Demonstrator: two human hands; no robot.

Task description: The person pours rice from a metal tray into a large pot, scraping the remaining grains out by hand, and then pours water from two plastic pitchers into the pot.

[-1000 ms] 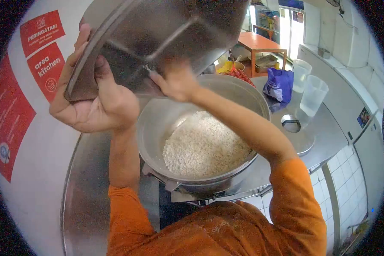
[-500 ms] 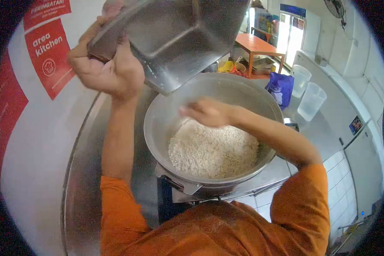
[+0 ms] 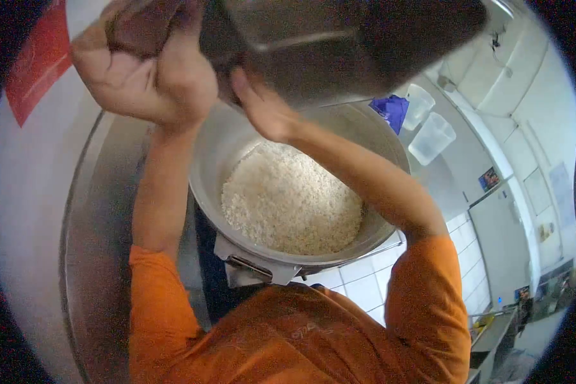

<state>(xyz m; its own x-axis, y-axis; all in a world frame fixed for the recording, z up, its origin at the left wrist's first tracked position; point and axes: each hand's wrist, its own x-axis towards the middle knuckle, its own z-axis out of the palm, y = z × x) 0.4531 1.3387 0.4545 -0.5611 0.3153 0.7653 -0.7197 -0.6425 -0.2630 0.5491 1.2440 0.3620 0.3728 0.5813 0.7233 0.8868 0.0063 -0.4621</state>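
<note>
A rectangular steel tray point(image 3: 339, 45) is tilted high over a big metal pot point(image 3: 224, 153) half filled with white rice point(image 3: 291, 201). My left hand point(image 3: 147, 70) grips the tray's near left edge, thumb and fingers wrapped around it. My right hand point(image 3: 262, 105) is raised against the tray's underside near its lower corner, fingers flat on the metal; whether it grips is hidden. Both forearms come out of orange sleeves point(image 3: 429, 301).
The pot sits on a steel counter point(image 3: 102, 256) against a white wall with a red sign point(image 3: 38, 61). Two clear plastic jugs point(image 3: 432, 137) and a blue bag point(image 3: 393, 109) stand behind the pot. White floor tiles point(image 3: 358, 291) show below the counter's edge.
My right hand rose from over the rice back up to the tray's underside. The tray swung higher and to the right, and my view tilted left.
</note>
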